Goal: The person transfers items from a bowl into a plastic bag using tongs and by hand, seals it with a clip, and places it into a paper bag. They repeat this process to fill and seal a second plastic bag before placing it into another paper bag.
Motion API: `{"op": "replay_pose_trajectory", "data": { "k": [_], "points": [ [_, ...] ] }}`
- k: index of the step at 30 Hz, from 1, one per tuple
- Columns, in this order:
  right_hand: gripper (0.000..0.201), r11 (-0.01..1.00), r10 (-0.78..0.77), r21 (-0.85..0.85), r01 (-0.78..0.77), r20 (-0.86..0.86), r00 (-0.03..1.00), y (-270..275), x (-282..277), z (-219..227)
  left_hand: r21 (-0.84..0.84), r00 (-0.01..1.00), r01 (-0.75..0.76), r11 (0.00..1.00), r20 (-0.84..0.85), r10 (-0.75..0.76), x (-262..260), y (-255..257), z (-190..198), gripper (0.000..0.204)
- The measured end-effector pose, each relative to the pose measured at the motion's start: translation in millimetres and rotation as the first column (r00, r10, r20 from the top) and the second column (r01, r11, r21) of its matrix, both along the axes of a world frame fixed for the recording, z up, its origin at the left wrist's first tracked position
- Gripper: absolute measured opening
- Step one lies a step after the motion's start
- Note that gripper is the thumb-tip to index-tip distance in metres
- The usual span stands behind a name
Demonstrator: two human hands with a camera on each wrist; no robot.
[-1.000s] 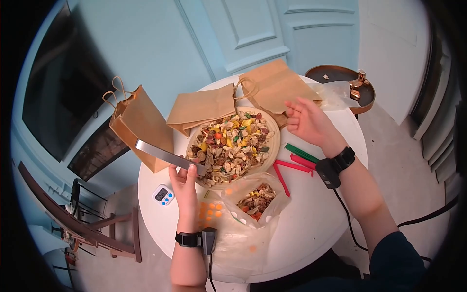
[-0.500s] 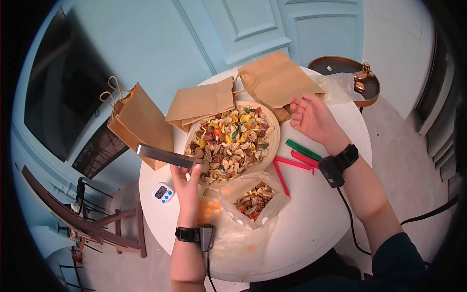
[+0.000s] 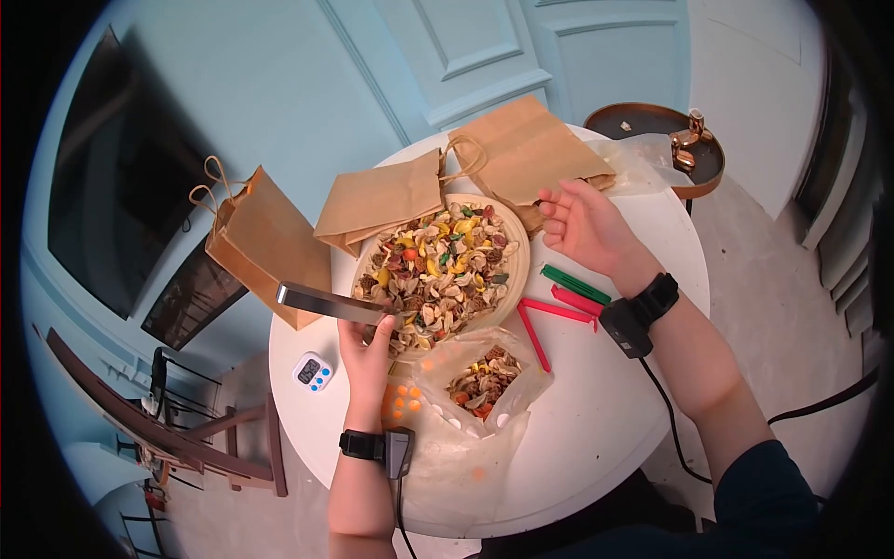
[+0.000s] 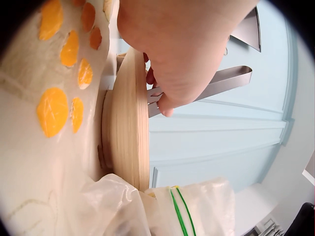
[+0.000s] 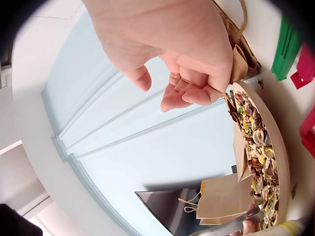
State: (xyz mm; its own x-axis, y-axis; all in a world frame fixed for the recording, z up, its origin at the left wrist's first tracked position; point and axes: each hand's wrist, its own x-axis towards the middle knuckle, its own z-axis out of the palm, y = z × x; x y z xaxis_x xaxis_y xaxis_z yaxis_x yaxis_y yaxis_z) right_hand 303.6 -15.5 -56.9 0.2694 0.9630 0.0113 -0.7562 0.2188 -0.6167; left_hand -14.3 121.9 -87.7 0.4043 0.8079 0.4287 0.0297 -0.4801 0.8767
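Observation:
A pair of flat metal tongs [image 3: 326, 301] is pinched between thumb and fingers of my left hand [image 3: 366, 359]; its bent end points up and to the left. The tips reach over the near left part of a round wooden tray [image 3: 523, 247] heaped with potpourri [image 3: 447, 265], dried petals and cones. My right hand [image 3: 587, 224] hovers off the tray's right side, holding nothing, its fingers loosely curled in the right wrist view. Right in front of the tray stands an open clear plastic bag [image 3: 526, 377] with orange dots, partly filled with potpourri [image 3: 484, 382].
Several brown paper bags [image 3: 265, 247] stand or lie along the table's back and left. A white timer [image 3: 312, 371] rests left. Green [image 3: 575, 284] and pink bag clips [image 3: 535, 335] lie to the right. A dark round side table [image 3: 615, 121] stands behind the white table [image 3: 605, 410].
My left hand has shifted slightly right with the tongs, whose tips now overlap the potpourri more. The right hand keeps about the same place and pose.

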Motion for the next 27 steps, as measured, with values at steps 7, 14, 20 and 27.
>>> {"op": "replay_pose_trajectory", "data": {
  "k": [7, 14, 20, 27],
  "points": [
    [0.032, 1.0, 0.004, 0.02, -0.004, 0.023, 1.0, -1, 2, 1, -0.009, 0.997, -0.029, 1.0, 0.069, 0.029, 3, -5, 7, 0.032],
    [0.031, 1.0, -0.003, 0.017, 0.002, 0.027, 1.0, -2, 2, 1, -0.147, 0.954, 0.158, 0.976, 0.279, -0.113, -3, -37, 32, 0.018],
    [0.031, 1.0, 0.009, 0.023, -0.01, 0.027, 1.0, 0, 3, 0, -0.234, 0.885, 0.455, 0.859, 0.225, -0.408, -5, -72, 51, 0.047],
    [0.029, 1.0, 0.002, -0.006, -0.002, 0.041, 0.999, -1, 1, 2, -0.098, 0.919, 0.35, 0.932, 0.23, -0.32, -1, -59, 40, 0.042]
  ]
}}
